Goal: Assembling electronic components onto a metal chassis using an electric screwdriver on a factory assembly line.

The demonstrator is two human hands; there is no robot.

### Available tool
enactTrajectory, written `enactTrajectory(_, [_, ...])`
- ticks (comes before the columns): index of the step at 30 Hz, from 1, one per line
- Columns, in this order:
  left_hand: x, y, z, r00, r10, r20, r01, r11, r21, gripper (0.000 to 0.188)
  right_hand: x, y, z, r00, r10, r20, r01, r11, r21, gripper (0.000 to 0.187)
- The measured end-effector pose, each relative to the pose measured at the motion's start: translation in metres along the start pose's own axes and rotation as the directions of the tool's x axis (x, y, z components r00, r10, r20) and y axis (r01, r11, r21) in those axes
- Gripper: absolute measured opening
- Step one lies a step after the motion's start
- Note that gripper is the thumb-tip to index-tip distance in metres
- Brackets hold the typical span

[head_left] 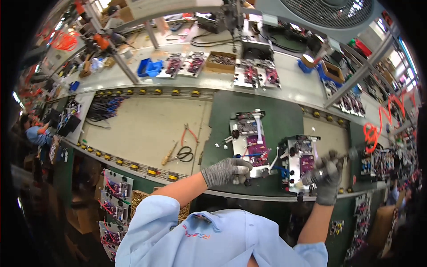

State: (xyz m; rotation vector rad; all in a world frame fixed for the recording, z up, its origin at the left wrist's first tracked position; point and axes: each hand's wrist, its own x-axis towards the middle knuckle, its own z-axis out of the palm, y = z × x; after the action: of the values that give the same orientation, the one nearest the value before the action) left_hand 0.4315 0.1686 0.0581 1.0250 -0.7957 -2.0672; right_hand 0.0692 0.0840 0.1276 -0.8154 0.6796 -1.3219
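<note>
Circuit unit with a purple board, sitting near the right edge of the green worktop. Over that same edge, right hand, gloved in grey, fingers apparently wrapped around a blurred dark tool. At the worktop's near edge, left hand, also gloved, fingers half curled against a bright metal plate; cannot tell whether pinching or merely touching. Toward the worktop's middle, second circuit unit with a white ribbon cable. Near the worktop's front, between both units, blue wires: a likely snag if caught by the tool or pulled by a shifting unit. Also possible, from an angled or unsteady tip: slipping and scarring the purple board. Left of the worktop, scissors, red-handled pliers and a yellow-handled screwdriver. Beyond its far edge, open cardboard box of small parts. Hard to make out: tool's exact kind, contact point under its tip, right fingertips. Above the worktop's far side, fan cut off at the top.
</note>
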Motion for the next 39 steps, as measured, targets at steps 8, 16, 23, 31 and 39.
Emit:
enactTrajectory(8, [-0.005,-0.017,-0.018,0.996,0.052,-0.072,-0.077,0.916,-0.394,0.048,0.028,0.031,0.171,0.941,-0.173,0.291,0.162,0.985,0.063,0.06])
enactTrajectory(16, [-0.012,-0.01,-0.027,0.995,0.053,-0.088,-0.086,0.899,-0.428,0.045,0.019,0.056,0.182,0.941,-0.228,0.249,0.203,0.972,0.122,0.053])
enactTrajectory(23, [-0.008,-0.011,-0.03,0.992,-0.113,0.058,0.127,0.853,-0.507,0.042,0.006,0.063,0.169,0.93,-0.247,0.274,0.239,0.969,0.062,0.051])
enactTrajectory(31, [0.008,-0.011,-0.022,0.981,-0.184,0.059,0.191,0.888,-0.418,0.042,0.006,0.059,0.139,0.966,-0.247,0.079,0.244,0.969,0.039,0.05])
enactTrajectory(39, [0.039,-0.012,-0.044,0.926,-0.089,-0.366,0.04,0.99,-0.138,0.046,0.031,0.047,0.104,0.984,-0.177,0.008,0.166,0.936,0.312,0.049])
